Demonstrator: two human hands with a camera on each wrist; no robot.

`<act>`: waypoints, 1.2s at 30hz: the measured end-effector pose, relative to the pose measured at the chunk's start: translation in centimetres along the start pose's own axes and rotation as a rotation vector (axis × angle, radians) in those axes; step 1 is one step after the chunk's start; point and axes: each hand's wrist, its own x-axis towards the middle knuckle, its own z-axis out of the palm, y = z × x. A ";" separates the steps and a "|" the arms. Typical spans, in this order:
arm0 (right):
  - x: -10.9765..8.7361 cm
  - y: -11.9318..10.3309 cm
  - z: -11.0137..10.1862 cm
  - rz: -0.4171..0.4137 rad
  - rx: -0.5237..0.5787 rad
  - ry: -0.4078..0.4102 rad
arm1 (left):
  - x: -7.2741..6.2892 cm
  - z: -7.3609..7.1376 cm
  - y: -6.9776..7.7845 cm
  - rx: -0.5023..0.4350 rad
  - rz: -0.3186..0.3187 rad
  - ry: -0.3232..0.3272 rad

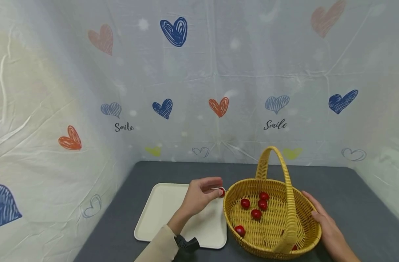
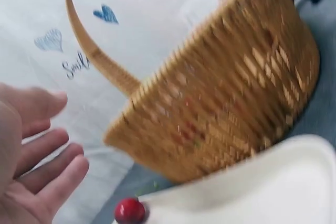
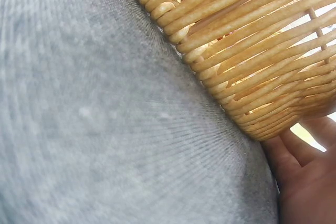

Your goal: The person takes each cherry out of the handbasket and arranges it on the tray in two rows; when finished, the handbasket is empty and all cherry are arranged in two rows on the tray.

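My left hand (image 1: 197, 196) is over the right part of a white tray (image 1: 163, 207), thumb and fingers apart. By its thumb tip, at the tray's right edge, is a red cherry (image 1: 221, 192). The left wrist view shows this cherry (image 2: 130, 211) on the tray's corner below the spread fingers, with nothing in the hand (image 2: 42, 156). A yellow wicker basket (image 1: 230, 203) with a tall handle stands right of the tray, several cherries (image 1: 256, 214) inside. My right hand (image 1: 328, 229) holds the basket's right side, thumb at the rim; its fingers (image 3: 286, 163) are partly hidden behind the wicker.
The dark grey table (image 1: 350, 196) carries the tray and basket side by side. A pale curtain (image 1: 199, 72) printed with hearts hangs behind and at the sides. The basket's handle (image 1: 289, 203) arches high and hides part of its inside.
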 end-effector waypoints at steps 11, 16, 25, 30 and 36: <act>0.0 0.0 0.0 -0.022 -0.039 0.020 | -0.6 2.6 3.6 -0.321 0.033 -0.355; 0.0 -0.1 0.0 -0.024 -0.026 0.015 | -0.3 4.8 4.5 -0.348 0.053 -0.469; 0.0 -0.4 0.1 -0.045 -0.034 0.012 | 0.6 9.3 5.5 -0.287 0.045 -0.590; 0.0 -0.5 0.1 -0.047 -0.065 0.025 | 1.0 11.4 5.8 -0.089 0.002 -0.657; 0.1 -0.5 0.0 -0.041 -0.055 0.025 | 1.6 13.3 5.9 0.260 0.087 -0.709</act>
